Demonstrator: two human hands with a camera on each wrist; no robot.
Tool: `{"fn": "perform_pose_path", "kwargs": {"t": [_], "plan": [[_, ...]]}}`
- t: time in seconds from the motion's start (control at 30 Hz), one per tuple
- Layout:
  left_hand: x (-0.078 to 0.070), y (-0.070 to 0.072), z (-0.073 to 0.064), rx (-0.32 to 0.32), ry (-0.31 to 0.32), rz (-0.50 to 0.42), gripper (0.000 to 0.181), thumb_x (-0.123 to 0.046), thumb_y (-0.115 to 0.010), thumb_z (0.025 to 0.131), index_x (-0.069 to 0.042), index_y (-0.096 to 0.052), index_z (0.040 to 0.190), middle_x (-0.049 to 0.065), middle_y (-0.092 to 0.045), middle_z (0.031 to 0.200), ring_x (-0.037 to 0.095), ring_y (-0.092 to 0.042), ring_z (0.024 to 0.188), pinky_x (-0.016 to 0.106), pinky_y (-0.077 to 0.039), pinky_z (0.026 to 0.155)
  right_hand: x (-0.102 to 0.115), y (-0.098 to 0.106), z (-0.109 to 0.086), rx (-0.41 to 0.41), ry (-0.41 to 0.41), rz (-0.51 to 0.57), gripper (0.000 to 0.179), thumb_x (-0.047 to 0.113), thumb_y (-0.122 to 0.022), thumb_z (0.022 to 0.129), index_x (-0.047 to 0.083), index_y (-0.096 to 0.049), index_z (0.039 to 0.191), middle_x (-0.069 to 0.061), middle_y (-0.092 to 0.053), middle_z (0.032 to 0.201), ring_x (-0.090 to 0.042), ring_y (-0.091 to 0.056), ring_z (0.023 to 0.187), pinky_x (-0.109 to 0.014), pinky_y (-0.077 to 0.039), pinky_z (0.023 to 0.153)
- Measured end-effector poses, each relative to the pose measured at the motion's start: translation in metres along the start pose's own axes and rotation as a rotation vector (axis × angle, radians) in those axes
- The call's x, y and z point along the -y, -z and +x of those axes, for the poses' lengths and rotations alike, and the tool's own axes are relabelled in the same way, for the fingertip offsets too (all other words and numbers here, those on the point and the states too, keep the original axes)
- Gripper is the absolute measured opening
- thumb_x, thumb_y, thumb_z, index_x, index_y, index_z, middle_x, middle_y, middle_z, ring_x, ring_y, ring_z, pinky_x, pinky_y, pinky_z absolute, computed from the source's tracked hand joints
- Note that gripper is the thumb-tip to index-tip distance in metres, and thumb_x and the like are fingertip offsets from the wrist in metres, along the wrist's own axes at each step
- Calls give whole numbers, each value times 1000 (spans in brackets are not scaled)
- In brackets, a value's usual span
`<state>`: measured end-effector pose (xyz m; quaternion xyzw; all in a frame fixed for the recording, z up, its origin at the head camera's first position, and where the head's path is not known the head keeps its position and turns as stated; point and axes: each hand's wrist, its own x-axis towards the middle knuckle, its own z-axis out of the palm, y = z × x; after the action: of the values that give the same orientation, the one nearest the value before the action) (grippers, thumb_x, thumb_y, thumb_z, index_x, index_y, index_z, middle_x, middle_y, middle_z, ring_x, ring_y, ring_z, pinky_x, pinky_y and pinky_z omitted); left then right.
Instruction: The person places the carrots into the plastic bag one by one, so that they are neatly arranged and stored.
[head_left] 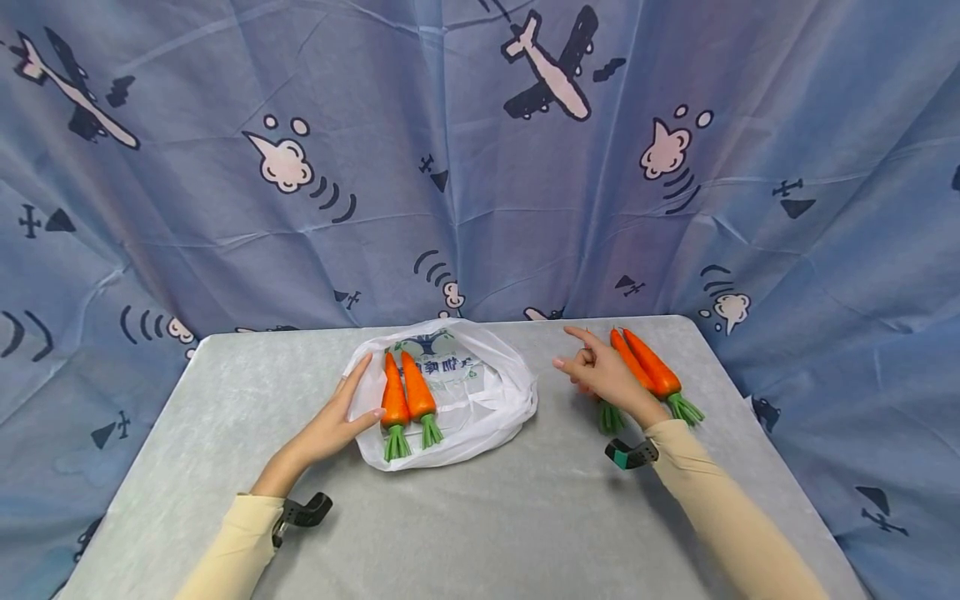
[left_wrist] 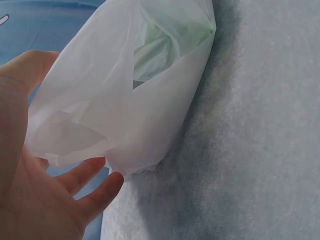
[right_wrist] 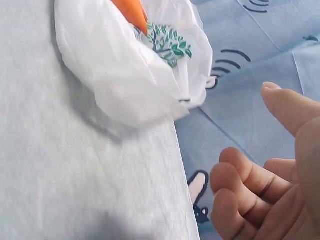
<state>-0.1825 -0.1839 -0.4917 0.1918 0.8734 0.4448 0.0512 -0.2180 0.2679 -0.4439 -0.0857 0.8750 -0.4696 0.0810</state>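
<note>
Toward the far side of the table, a white plastic bag [head_left: 491,417] lies with its mouth spread wide. Two orange carrots with green tops, a left carrot [head_left: 393,396] and a right carrot [head_left: 417,390], rest side by side on it. My left hand [head_left: 330,425] is at the bag's left rim, its fingers extended along the plastic and thumb near the left carrot. In the left wrist view its fingertips [left_wrist: 114,182] are right at the bag's edge. My right hand [head_left: 607,375] holds nothing; its index finger points out, the others bend loosely. It partly hides a carrot whose green top [head_left: 611,418] shows below.
Two more carrots lie beside the right hand, the outer carrot [head_left: 654,362] angled toward the table's right side. A pale grey cloth covers the table [head_left: 480,525]. Behind its far edge hangs a blue curtain [head_left: 465,167] printed with planes.
</note>
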Motion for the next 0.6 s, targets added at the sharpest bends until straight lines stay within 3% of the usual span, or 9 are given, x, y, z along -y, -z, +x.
{"fn": "perform_pose_path", "kwargs": {"t": [0.17, 0.4, 0.6], "plan": [[-1, 0, 0, 1, 6, 0, 91, -32, -66, 94, -30, -4, 160, 11, -5, 169, 42, -8, 154, 71, -16, 117, -8, 10, -2, -22, -18, -17, 79, 47, -67, 91, 20, -30, 156, -11, -55, 68, -18, -48, 52, -36, -49, 52], [-1, 1, 0, -1, -4, 1, 91, -32, -66, 94, -29, -5, 161, 10, -6, 169, 43, -8, 153, 71, -17, 116, -17, 21, -4, -45, -59, -55, 84, 54, -66, 89, 22, -28, 157, -1, -48, 64, -28, -51, 58, -30, -45, 51], [0, 1, -2, -3, -6, 1, 90, -31, -66, 94, -29, -5, 161, 11, -6, 169, 45, -7, 153, 72, -16, 116, -20, 26, -8, -58, -83, -53, 81, 50, -65, 92, 19, -27, 157, -3, -49, 66, -19, -51, 57, -32, -49, 54]]}}
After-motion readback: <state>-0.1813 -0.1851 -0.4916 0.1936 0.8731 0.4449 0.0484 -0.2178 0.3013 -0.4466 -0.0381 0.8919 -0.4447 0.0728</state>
